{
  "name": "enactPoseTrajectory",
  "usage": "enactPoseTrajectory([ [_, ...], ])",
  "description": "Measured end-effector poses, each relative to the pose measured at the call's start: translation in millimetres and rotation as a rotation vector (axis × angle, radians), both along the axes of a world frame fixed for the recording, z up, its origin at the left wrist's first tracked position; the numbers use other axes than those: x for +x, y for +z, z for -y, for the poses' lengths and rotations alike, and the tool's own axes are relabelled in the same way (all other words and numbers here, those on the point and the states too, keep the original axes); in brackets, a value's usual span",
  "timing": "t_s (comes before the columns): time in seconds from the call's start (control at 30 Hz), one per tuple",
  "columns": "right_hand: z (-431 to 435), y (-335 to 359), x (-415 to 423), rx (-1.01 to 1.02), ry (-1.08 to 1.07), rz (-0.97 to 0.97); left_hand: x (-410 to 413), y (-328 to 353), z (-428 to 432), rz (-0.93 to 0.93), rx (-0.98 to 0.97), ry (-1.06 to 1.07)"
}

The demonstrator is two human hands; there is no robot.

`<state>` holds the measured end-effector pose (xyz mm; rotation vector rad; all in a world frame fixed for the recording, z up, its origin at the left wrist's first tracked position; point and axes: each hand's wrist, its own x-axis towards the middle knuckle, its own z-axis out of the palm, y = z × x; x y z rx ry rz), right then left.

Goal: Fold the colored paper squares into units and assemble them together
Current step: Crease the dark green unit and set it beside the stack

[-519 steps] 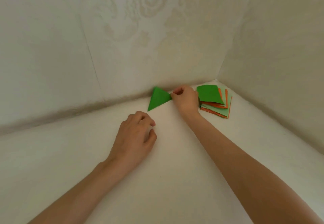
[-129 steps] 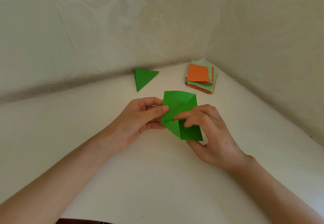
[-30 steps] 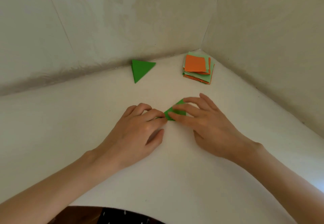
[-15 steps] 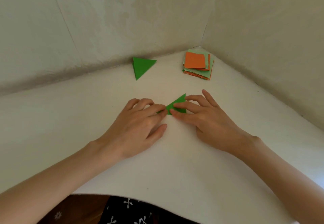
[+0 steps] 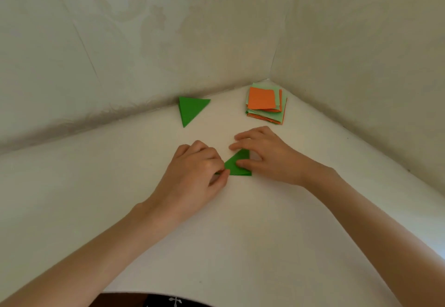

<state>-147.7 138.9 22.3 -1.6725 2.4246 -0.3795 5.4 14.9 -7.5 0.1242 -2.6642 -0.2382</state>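
Green paper folded into a triangle [image 5: 238, 166] lies flat on the white tabletop [image 5: 240, 234], in the middle of the view and between the two hands. Its long edge faces the person and its point faces the far corner. The left hand [image 5: 195, 169] comes in from the lower left with its knuckles raised and fingers bent. Its index fingertip and thumb meet over the triangle's left corner, which they hide, so I cannot tell whether they pinch that corner or only press it down. The right hand [image 5: 272, 155] reaches in from the lower right. It is spread and low, with the thumb [image 5: 242, 162] lying flat on the face of the triangle and the fingers arched past its upper point, tips on or just above the tabletop. It presses the paper and does not grip it. A second green triangle [image 5: 191, 110] lies well apart, farther back and to the left, close to the foot of the wallpapered walls [image 5: 168, 42]. In the far corner sits a loose stack of paper squares [image 5: 267, 115] in light green and orange, its edges fanned unevenly, with an orange square [image 5: 262, 98] on top. A strip of dark patterned cloth [image 5: 173, 302] shows at the bottom edge of the view.
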Motion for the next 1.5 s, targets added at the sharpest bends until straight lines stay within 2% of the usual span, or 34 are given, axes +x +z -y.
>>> enactPoseTrajectory([
  [0.1,0,8,-8,0.049,0.029,0.025,4,-3,8,-0.042,0.064,0.033],
  [0.17,-2,11,-7,0.031,-0.019,0.114,7,3,10,-0.09,0.25,0.12],
  [0.23,-2,13,1,-0.192,-0.164,0.385,6,11,9,-0.135,0.578,0.215],
  [0.3,0,15,13,-0.504,-0.332,0.738,2,22,6,-0.105,0.943,0.228],
  [0.33,2,16,19,-0.574,-0.381,0.863,0,26,4,-0.073,1.074,0.21],
  [0.4,7,16,32,-0.602,-0.396,1.011,-5,30,0,-0.064,1.214,0.175],
  [0.47,11,15,42,-0.587,-0.368,1.062,-8,35,-2,-0.169,1.25,0.169],
  [0.57,15,16,47,-0.58,-0.34,1.017,-6,44,11,-0.268,1.197,0.155],
  [0.67,23,27,30,-0.654,-0.261,0.858,-2,48,31,-0.133,1.049,0.131],
  [0.73,33,36,17,-0.563,-0.175,0.769,-4,47,43,-0.034,0.985,0.106],
  [0.83,57,36,3,-0.442,-0.135,0.805,-18,40,63,-0.037,0.844,0.144],
  [0.97,102,16,-29,-0.455,-0.313,0.694,-37,19,88,-0.13,0.477,0.348],
  [1.03,125,4,-44,-0.454,-0.339,0.653,-39,10,92,-0.093,0.28,0.288],
  [1.1,142,-7,-53,-0.42,-0.346,0.59,-39,4,91,0.035,0.15,0.237],
  [1.2,153,-17,-58,-0.385,-0.367,0.421,-39,-3,91,0.217,0.049,0.293],
  [1.3,154,-18,-55,-0.316,-0.379,0.264,-38,-8,90,0.214,0.0,0.335],
  [1.43,128,-6,-58,-0.323,-0.281,-0.151,-40,-12,91,0.193,0.001,0.327],
  [1.5,102,0,-72,-0.264,-0.328,-0.284,-40,-12,91,0.188,0.007,0.315],
])
